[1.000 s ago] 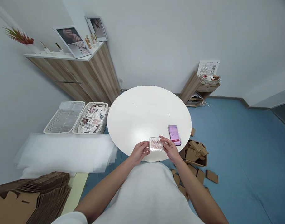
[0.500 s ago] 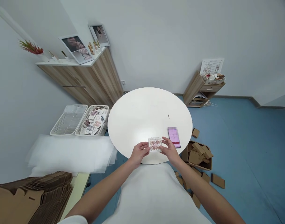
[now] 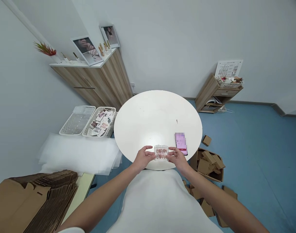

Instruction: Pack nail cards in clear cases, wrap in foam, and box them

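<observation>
Between my hands is a small clear plastic case of press-on nails (image 3: pixel 161 153), with two rows of pinkish nails showing through it. My left hand (image 3: pixel 144 158) grips its left edge, thumb at the near corner and fingers along the side. On the opposite edge, my right hand (image 3: pixel 178 158) is closed the same way. The case is held over the near part of a round white table (image 3: pixel 148 113). A phone (image 3: pixel 181 143) with a pink screen lies on the table just beyond my right hand.
Left of the table stand a white basket of nail cards (image 3: pixel 101 123), another white basket (image 3: pixel 77 120), translucent sheets (image 3: pixel 80 153) and stacked flat cardboard (image 3: pixel 53 191). On the right floor, a bin (image 3: pixel 208 163) holds small brown boxes, with more scattered around. A wooden cabinet (image 3: pixel 109 74) stands behind.
The view has shifted slightly, so the room appears further right. My right fingers have moved from the case's upper face to its right edge. Both hands still hold the case.
</observation>
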Demonstrator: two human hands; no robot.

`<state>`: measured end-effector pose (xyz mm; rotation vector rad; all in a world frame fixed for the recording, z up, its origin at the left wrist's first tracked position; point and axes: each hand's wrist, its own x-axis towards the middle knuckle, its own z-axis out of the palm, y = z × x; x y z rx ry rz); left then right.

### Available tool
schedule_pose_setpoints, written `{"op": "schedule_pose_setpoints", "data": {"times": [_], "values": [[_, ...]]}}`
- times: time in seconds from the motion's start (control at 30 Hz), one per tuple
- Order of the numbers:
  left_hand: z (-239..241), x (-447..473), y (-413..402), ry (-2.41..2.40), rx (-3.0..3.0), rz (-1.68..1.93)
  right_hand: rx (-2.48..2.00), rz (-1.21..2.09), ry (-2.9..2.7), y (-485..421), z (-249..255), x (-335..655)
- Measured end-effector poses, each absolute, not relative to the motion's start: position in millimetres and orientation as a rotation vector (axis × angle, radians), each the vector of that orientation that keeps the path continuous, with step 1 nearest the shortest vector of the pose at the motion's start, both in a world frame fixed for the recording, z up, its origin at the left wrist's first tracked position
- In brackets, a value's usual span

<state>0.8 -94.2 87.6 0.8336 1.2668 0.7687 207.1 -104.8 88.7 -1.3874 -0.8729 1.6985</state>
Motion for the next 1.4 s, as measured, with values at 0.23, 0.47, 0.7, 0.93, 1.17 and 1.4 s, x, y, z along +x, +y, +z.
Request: {"op": "schedule_pose_setpoints", "data": {"times": [0.23, 0.47, 0.7, 0.93, 1.17, 1.4], "values": [[86.4, 4.6, -99.2, 1.296, 0.827, 0.8, -1.372, 1.75, -0.93, -100.5, 92.0, 212.0], [96.2, 17.4, -99.8, 1.362, 0.872, 0.852, -1.37, 1.716, -1.292, -89.7, 101.9, 224.5], [104.4, 23.5, -110.7, 1.483, 1.016, 0.837, -1.305, 1.7, -1.795, -79.8, 91.7, 229.7], [100.5, 11.9, -123.4, 1.589, 1.228, 0.807, -1.235, 1.597, -1.968, -64.7, 75.0, 214.8], [84.4, -24.8, -116.5, 1.618, 1.373, 0.782, -1.268, 1.542, -2.063, -51.0, 70.3, 179.1], [65.1, -94.7, -85.8, 1.572, 1.399, 0.758, -1.405, 1.424, -2.054, -32.1, 54.4, 107.5]]}}
